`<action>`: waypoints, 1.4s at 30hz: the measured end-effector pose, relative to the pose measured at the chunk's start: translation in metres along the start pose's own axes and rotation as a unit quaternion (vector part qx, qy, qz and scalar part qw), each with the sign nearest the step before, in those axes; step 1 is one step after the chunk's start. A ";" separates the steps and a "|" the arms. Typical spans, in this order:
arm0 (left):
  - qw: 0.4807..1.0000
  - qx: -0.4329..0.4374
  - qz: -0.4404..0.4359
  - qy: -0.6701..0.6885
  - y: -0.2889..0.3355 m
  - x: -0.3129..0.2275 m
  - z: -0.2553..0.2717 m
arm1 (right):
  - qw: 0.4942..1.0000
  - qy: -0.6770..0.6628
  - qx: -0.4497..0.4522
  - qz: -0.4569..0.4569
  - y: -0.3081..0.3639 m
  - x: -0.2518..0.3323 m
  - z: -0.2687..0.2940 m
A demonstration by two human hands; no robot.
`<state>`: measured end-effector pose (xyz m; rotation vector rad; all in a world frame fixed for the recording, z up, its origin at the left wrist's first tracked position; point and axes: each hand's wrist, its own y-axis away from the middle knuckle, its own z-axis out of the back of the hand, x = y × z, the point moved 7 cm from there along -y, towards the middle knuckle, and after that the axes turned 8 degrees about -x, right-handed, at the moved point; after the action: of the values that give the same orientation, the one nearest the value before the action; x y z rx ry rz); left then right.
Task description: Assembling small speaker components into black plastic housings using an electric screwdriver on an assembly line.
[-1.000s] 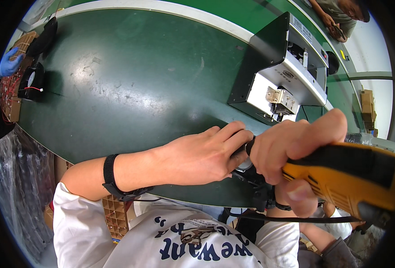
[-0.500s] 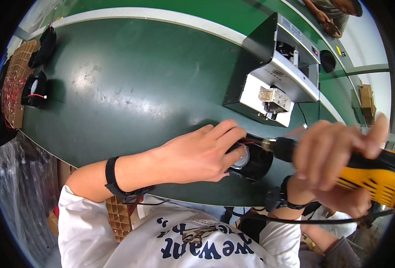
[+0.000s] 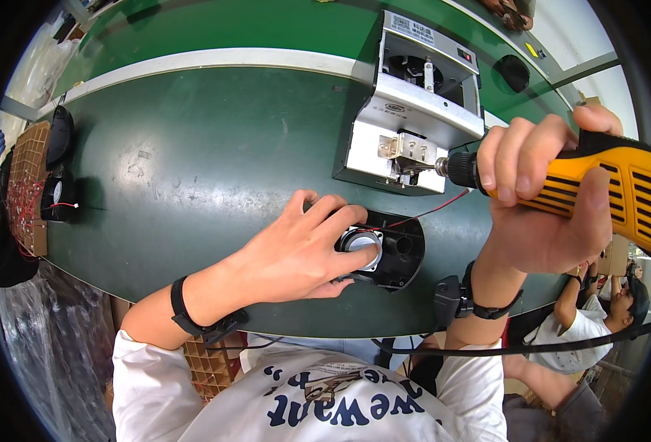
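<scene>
My right hand is wrapped round a yellow and black power drill. The drill's tip points left and sits at the metal outlet of a screw feeder, a silver and black box. My left hand is closed over a black plastic speaker housing on the table, with its thumb below and fingers across the top. Under the fingers, a round speaker with a silver rim lies in the housing, partly covered. A thin red wire trails from it toward the feeder.
The green table has a pale strip along its far side. At the left edge stand a cardboard divider box with red wires and more black speaker housings. A black cable crosses near my right forearm. A co-worker sits at the right.
My right hand has lifted the drill from the speaker housing up to the screw feeder's outlet. My left hand stays on the housing, and more of the speaker shows. The view has shifted.
</scene>
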<state>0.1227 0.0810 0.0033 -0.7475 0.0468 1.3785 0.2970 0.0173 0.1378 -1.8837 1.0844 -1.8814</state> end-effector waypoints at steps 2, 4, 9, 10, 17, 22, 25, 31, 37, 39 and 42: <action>1.000 -0.004 0.001 0.008 -0.001 0.000 0.001 | 1.000 0.004 -0.005 -0.005 0.002 -0.003 -0.003; 1.000 -0.009 0.005 0.015 0.000 0.001 0.002 | 1.000 0.009 -0.019 -0.013 0.005 -0.011 -0.004; 0.999 -0.012 -0.001 0.039 -0.001 0.001 0.002 | 1.000 0.018 -0.014 -0.019 0.005 -0.015 -0.008; 0.999 -0.012 -0.001 0.039 -0.001 0.002 0.001 | 1.000 0.018 -0.009 -0.023 0.005 -0.015 -0.009; 0.998 -0.015 0.005 0.060 -0.001 0.003 -0.001 | 0.998 -0.003 -0.010 -0.065 0.007 -0.009 -0.011; 0.999 -0.005 -0.003 0.054 0.001 0.005 -0.005 | 0.999 -0.024 -0.005 -0.030 0.009 0.023 -0.016; 0.998 -0.016 -0.003 0.060 0.001 0.005 -0.004 | 0.996 -0.018 0.064 -0.064 0.006 0.038 -0.013; 0.998 -0.027 0.006 0.059 0.003 0.009 -0.006 | 0.919 0.098 0.257 -0.282 0.002 0.042 -0.030; 0.999 -0.040 -0.003 0.012 0.005 0.005 -0.009 | 0.989 -0.003 0.082 -0.126 0.049 0.022 -0.032; 0.999 -0.045 -0.002 0.005 0.006 0.005 -0.010 | 0.993 -0.021 0.050 -0.102 0.051 0.024 -0.028; 0.999 -0.051 -0.001 0.002 0.007 0.006 -0.010 | 0.989 -0.008 0.064 -0.132 0.056 0.017 -0.028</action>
<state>0.1216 0.0810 -0.0104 -0.8351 -0.0210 1.3843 0.2510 -0.0240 0.1172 -2.0473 0.7182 -2.0159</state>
